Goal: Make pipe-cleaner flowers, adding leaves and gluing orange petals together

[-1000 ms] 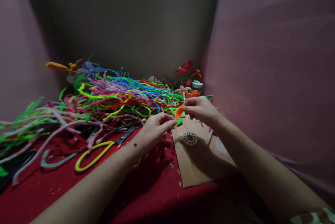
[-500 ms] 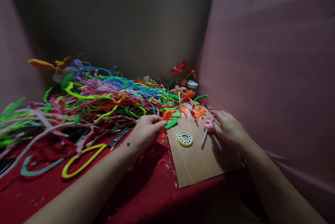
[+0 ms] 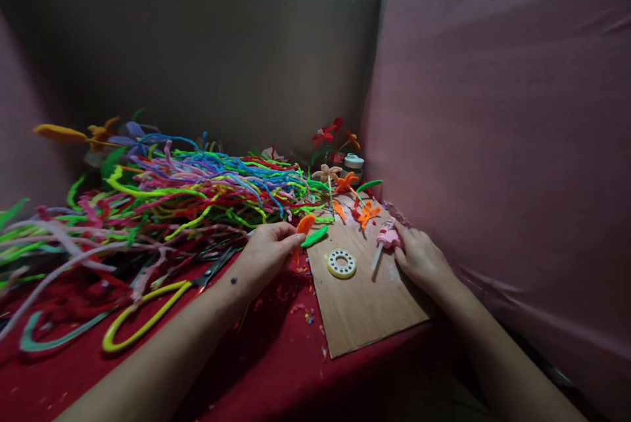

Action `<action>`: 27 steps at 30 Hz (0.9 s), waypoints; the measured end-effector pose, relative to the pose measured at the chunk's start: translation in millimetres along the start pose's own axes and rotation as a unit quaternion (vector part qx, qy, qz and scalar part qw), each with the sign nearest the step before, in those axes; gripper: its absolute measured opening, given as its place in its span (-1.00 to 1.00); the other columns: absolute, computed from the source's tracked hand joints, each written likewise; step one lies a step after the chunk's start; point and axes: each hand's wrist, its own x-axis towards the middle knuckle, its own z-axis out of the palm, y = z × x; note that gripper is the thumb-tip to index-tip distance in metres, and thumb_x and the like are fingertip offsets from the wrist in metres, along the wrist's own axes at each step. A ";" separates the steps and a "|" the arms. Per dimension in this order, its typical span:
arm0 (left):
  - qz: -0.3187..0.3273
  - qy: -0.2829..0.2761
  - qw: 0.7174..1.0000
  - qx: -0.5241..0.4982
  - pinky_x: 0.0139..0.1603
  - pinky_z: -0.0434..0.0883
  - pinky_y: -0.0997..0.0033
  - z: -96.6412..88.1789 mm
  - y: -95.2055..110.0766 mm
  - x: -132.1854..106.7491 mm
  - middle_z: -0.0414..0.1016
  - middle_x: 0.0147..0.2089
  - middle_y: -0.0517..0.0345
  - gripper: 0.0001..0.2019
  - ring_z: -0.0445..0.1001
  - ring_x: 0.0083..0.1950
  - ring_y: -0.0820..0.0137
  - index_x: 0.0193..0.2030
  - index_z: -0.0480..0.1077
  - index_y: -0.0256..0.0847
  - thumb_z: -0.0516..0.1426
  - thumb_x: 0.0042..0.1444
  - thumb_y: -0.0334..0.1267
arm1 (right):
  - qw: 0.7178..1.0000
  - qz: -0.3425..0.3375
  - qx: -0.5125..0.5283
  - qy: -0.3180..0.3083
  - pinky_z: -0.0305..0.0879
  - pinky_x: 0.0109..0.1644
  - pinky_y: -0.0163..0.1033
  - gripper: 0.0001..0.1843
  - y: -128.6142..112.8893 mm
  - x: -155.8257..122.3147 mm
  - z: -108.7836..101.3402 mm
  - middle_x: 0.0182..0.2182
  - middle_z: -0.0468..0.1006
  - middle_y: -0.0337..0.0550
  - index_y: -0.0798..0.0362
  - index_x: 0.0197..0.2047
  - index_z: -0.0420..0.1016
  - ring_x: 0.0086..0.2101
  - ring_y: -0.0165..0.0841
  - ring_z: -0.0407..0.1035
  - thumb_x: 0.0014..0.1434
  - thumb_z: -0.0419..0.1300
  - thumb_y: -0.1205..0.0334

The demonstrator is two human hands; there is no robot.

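Observation:
My left hand [image 3: 271, 246] is closed, thumb and fingers pinching an orange fuzzy pipe-cleaner petal [image 3: 305, 224]. A green pipe-cleaner leaf [image 3: 315, 236] shows just beyond the fingertips; whether they hold it too, I cannot tell. Over the right side of the wooden board [image 3: 365, 307], my right hand [image 3: 419, 254] has its fingers closed on a pink glue gun [image 3: 388, 234], a translucent glue stick poking out toward me. Between the hands, a roll of tape [image 3: 342, 263] lies flat on the board. Orange pipe-cleaner flowers [image 3: 368, 214] rest at its far end.
A big heap of coloured pipe cleaners [image 3: 221, 179] covers the left and back of the red cloth [image 3: 276, 369]. Yellow-handled scissors [image 3: 148, 310] lie by my left forearm. Behind the board stand a lidded jar [image 3: 353, 162] and red flowers [image 3: 325, 135]. A pink wall [image 3: 493, 113] rises at right.
My right hand has settled its fingers around the pink glue gun, which has turned slightly. The left hand keeps its pinch on the orange petal. The whole view has shifted a little.

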 end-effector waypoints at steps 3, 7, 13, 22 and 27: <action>0.011 -0.005 1.000 0.006 -0.66 -0.08 0.55 -0.8 -3.4 2.6 0.12 -0.76 0.37 -0.76 0.02 -0.72 0.59 -0.55 0.32 -0.23 0.16 -0.05 -0.11 | 1.000 0.005 0.004 0.026 0.19 -0.16 -0.16 -0.49 1.3 -2.6 6.1 -0.16 0.46 0.12 0.25 0.19 0.23 -0.15 -0.13 0.34 0.17 -0.02 0.31; 0.010 -0.008 1.000 0.012 -0.67 -0.09 0.55 -1.6 -4.9 3.8 0.11 -0.77 0.36 -0.80 0.01 -0.73 0.59 -0.54 0.33 -0.23 0.14 -0.01 -0.16 | 0.998 -0.011 0.002 0.066 0.17 -0.20 -0.19 -0.52 5.0 -5.9 14.2 -0.21 0.46 0.08 0.25 0.15 0.27 -0.17 -0.15 0.34 0.18 -0.02 0.28; 0.003 -0.008 1.000 -0.003 -0.68 -0.08 0.55 0.9 -5.8 1.9 0.14 -0.76 0.35 -0.81 0.01 -0.73 0.60 -0.55 0.33 -0.23 0.13 0.01 -0.21 | 0.995 -0.004 -0.010 0.096 0.13 -0.27 -0.23 -0.61 8.1 -5.7 19.8 -0.29 0.44 0.03 0.23 0.04 0.35 -0.26 -0.20 0.33 0.17 0.01 0.27; -0.009 0.009 1.000 0.005 -0.70 -0.09 0.56 2.1 6.6 -4.2 0.17 -0.79 0.34 -0.81 0.02 -0.77 0.60 -0.55 0.35 -0.24 0.14 0.02 -0.24 | 0.966 -0.043 0.097 0.234 0.19 -0.26 -0.16 -0.66 9.9 -5.9 20.7 -0.37 0.40 0.02 0.21 -0.17 0.45 -0.33 -0.20 0.29 0.19 0.02 0.12; 0.008 0.002 0.999 -0.040 -0.71 -0.07 0.57 0.8 5.2 -6.0 0.17 -0.78 0.35 -0.81 0.04 -0.77 0.61 -0.54 0.34 -0.25 0.14 0.01 -0.22 | 0.862 0.015 0.422 0.279 0.22 -0.24 -0.15 -0.73 -2.1 -14.4 -5.4 -0.38 0.44 -0.07 0.10 -0.32 0.50 -0.35 -0.26 0.29 -0.04 0.24 0.09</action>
